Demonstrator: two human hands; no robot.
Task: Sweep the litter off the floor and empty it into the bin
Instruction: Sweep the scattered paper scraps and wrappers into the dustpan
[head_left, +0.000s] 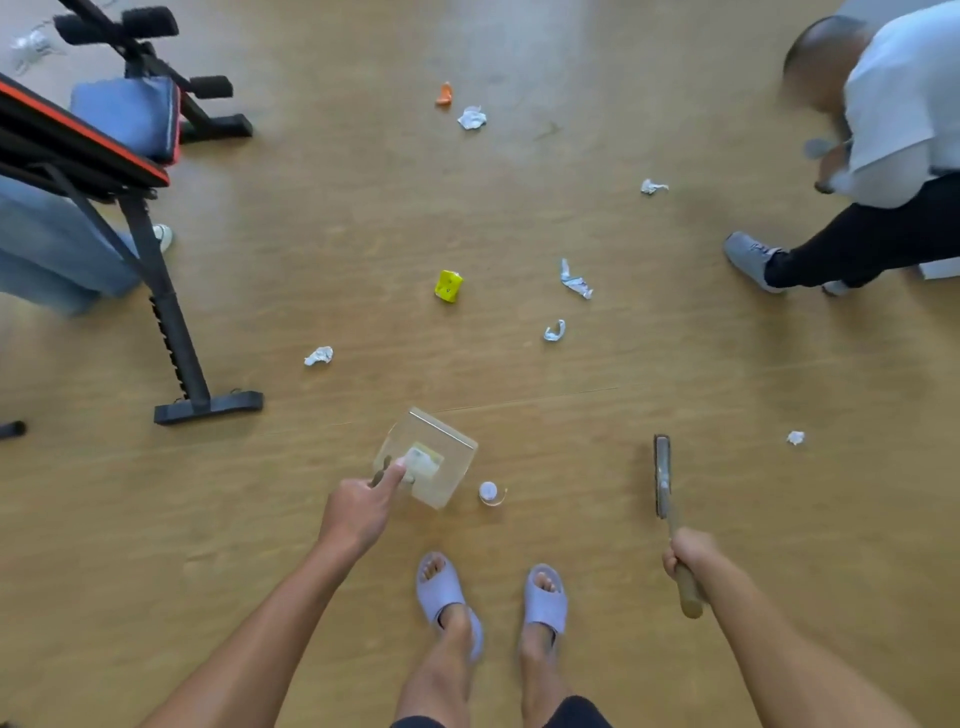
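My left hand (358, 512) grips the handle of a tan dustpan (447, 457) held low over the wooden floor, with a piece of paper in it. My right hand (688, 553) is closed on the wooden handle of a small brush (662, 475), whose head points away from me. A white bottle cap (489, 491) lies just right of the dustpan. Litter is scattered ahead: a yellow carton (449, 286), an orange scrap (444, 95) and several crumpled white papers such as the one (319, 356) on the left, the one (575, 280) in the middle and the one (796, 437) on the right. No bin is visible.
A black and red exercise bench (171, 322) stands at the left, with a person's jeans (47, 260) behind it. Another person in a white shirt (904, 104) crouches at the upper right. My feet in grey slippers (441, 592) are below the dustpan.
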